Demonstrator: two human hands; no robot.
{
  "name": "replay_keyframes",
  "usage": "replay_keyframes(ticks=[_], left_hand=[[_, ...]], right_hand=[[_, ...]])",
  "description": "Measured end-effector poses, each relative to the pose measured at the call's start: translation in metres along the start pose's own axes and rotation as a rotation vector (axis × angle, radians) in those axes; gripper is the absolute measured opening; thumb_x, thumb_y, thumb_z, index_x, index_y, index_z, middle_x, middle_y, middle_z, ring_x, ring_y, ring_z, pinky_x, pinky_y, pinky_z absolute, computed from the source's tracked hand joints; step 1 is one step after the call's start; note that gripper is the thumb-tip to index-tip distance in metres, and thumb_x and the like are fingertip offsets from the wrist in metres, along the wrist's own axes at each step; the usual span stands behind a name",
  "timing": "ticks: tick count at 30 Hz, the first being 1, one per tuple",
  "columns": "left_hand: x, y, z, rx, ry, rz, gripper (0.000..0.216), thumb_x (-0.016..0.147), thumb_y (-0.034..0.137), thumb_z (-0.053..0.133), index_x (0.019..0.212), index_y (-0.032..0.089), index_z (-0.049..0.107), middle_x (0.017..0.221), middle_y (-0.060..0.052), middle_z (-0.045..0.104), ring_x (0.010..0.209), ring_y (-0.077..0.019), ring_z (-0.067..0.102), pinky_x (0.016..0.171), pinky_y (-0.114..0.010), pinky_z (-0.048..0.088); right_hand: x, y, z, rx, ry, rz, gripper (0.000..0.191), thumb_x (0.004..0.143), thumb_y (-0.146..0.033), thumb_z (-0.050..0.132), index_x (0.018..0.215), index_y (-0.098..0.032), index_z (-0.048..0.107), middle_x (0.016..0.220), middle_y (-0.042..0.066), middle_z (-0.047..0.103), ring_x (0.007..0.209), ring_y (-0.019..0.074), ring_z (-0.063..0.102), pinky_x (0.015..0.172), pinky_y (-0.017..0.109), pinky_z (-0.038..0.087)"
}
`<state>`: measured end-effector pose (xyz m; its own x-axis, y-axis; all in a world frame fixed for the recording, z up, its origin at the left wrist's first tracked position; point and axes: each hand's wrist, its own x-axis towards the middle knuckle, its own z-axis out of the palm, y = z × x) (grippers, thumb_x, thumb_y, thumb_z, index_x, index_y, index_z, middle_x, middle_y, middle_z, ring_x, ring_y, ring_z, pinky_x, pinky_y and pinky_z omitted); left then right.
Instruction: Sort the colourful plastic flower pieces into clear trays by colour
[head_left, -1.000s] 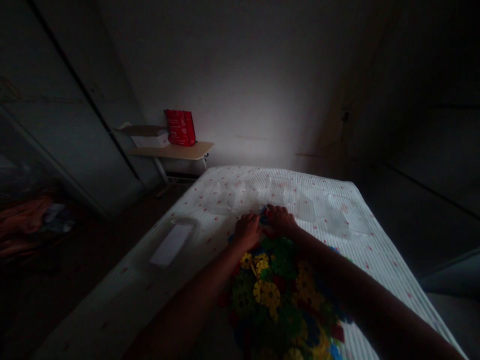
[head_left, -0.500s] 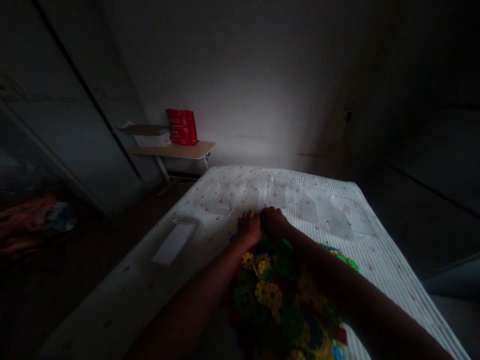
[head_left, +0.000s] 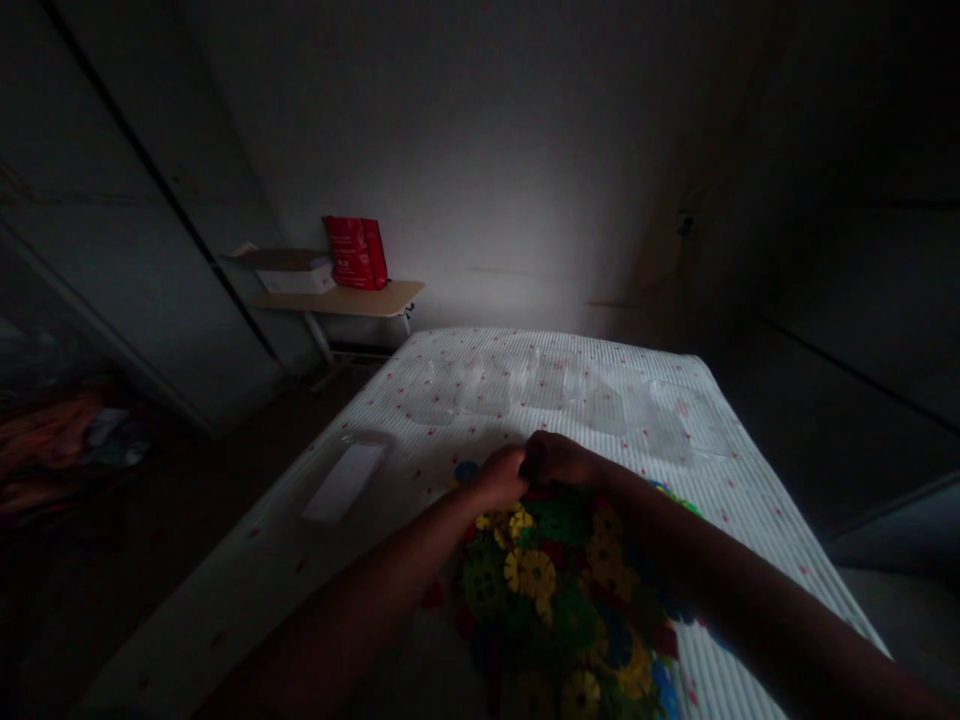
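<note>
My left hand (head_left: 504,474) and my right hand (head_left: 559,460) meet above the far end of a heap of plastic snowflake discs (head_left: 534,575). Both are closed, fingers curled in against each other. Something small and dark shows between them, too dim to name. The heap mixes yellow, green, red and blue notched discs and spreads below my forearms. A blue disc (head_left: 466,470) lies at its far left edge, just beyond my left wrist. Further off, a row of clear plastic containers (head_left: 553,380) stands on the patterned sheet.
A clear container with a white strip (head_left: 346,482) lies left on the striped, dotted bed sheet (head_left: 420,445). Behind the bed, a small table (head_left: 375,300) bears a white box (head_left: 296,278) and a red bag (head_left: 355,252). Crumpled cloth (head_left: 52,450) is at far left.
Both hands have drawn slightly back toward me and stay together. The blue disc at the heap's far left edge now shows more fully. The view has shifted a little.
</note>
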<state>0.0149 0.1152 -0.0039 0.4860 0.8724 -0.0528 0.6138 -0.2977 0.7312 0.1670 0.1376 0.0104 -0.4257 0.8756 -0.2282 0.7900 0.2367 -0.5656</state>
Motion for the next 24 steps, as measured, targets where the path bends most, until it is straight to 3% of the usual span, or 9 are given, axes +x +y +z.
replay_keyframes(ticks=[6,12,19,24], left_hand=[[-0.017,0.017,0.01,-0.175,-0.04,-0.003,0.03,0.064,0.007,0.051,0.093,0.015,0.058,0.085,-0.001,0.063,0.081,-0.016,0.058,0.069,-0.023,0.045],[-0.054,0.05,0.014,-0.124,-0.005,0.113,0.022,0.065,0.005,0.048,0.08,0.016,0.058,0.086,-0.002,0.058,0.086,-0.0154,0.054,0.079,-0.027,0.043],[-0.097,0.066,0.024,-0.04,0.025,0.315,0.022,0.071,0.002,0.046,0.08,0.019,0.058,0.095,-0.002,0.055,0.092,-0.0121,0.055,0.083,-0.024,0.045],[-0.131,0.052,0.028,0.167,0.042,0.557,0.02,0.081,0.014,0.051,0.099,0.019,0.056,0.129,-0.009,0.047,0.117,-0.017,0.048,0.098,-0.027,0.041]], right_hand=[[-0.036,0.006,-0.01,0.25,-0.053,-0.025,0.029,0.057,-0.017,0.065,0.084,-0.015,0.058,0.074,-0.003,0.058,0.067,0.0111,0.053,0.057,0.021,0.041],[-0.099,0.003,-0.014,0.355,-0.044,-0.193,0.031,0.066,-0.022,0.065,0.096,-0.018,0.06,0.088,0.001,0.06,0.079,0.0145,0.055,0.067,0.026,0.045],[-0.165,-0.017,0.002,0.148,0.107,-0.383,0.034,0.076,-0.013,0.056,0.11,-0.021,0.059,0.109,0.006,0.06,0.1,0.0185,0.056,0.085,0.032,0.047],[-0.196,-0.015,0.021,-0.121,0.205,-0.461,0.051,0.079,-0.011,0.052,0.128,-0.022,0.048,0.131,0.01,0.05,0.119,0.0201,0.048,0.098,0.034,0.042]])
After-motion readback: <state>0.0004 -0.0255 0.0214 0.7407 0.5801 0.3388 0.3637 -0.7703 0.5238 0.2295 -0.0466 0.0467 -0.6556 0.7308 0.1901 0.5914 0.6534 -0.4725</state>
